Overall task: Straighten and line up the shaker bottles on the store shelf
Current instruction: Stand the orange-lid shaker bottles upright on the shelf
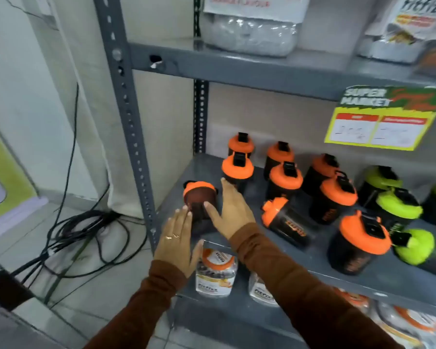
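A dark shaker bottle with an orange lid (pixel 199 196) lies tipped at the front left corner of the grey shelf (pixel 363 278), its base facing me. My left hand (pixel 176 239) is just below it, fingers straight, fingertips at its lower left side. My right hand (pixel 233 211) is spread to its right, thumb touching the bottle. Neither hand wraps around it. Several orange-lidded bottles (pixel 286 176) stand upright behind in uneven rows. One orange-lidded bottle (pixel 288 224) lies on its side mid-shelf. Green-lidded bottles (pixel 398 204) stand at the right, and one (pixel 415 245) lies tipped.
The perforated grey shelf post (pixel 130 127) stands just left of my hands. A yellow and green price sign (pixel 385 117) hangs from the shelf above. Clear jars (pixel 215 272) sit on the shelf below. Black cables (pixel 81 235) lie tangled on the floor at left.
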Tool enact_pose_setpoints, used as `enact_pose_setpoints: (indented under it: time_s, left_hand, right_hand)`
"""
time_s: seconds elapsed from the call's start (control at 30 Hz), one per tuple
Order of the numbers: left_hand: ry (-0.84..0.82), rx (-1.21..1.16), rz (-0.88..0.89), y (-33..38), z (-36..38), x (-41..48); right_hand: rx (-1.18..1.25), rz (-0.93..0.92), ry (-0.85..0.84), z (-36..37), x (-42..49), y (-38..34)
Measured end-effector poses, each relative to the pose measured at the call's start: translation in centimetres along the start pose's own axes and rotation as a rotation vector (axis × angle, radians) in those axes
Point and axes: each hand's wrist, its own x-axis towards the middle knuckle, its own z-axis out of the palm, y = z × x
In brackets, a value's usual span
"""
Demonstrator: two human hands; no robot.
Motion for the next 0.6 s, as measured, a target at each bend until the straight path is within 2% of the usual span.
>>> enact_pose_setpoints:
  time_s: [0.1,0.17,0.27,0.4,0.6]
  left_hand:
    - [-0.118,0.046,-0.113,-0.9,1.2,-0.1]
    - [-0.187,0.052,-0.130,-1.6,2.4,-0.2]
    - [-0.298,0.150,-0.091,-3.2,4.2,-0.3]
    - [-0.277,0.187,-0.041,-3.2,4.3,0.2]
    - [-0.275,0.154,-0.059,-2.8,4.1,0.8]
  right_hand:
    - [0.052,0.287,-0.123,1.4,2.7,-0.1]
    - [0.052,0.363,-0.189,2.1,4.0,-0.4]
    - [0.056,0.412,-0.233,3.6,4.7,-0.7]
    - [0.098,0.485,-0.236,5.1,5.2,-0.8]
    - [0.180,0.404,-0.043,5.1,3.6,0.3]
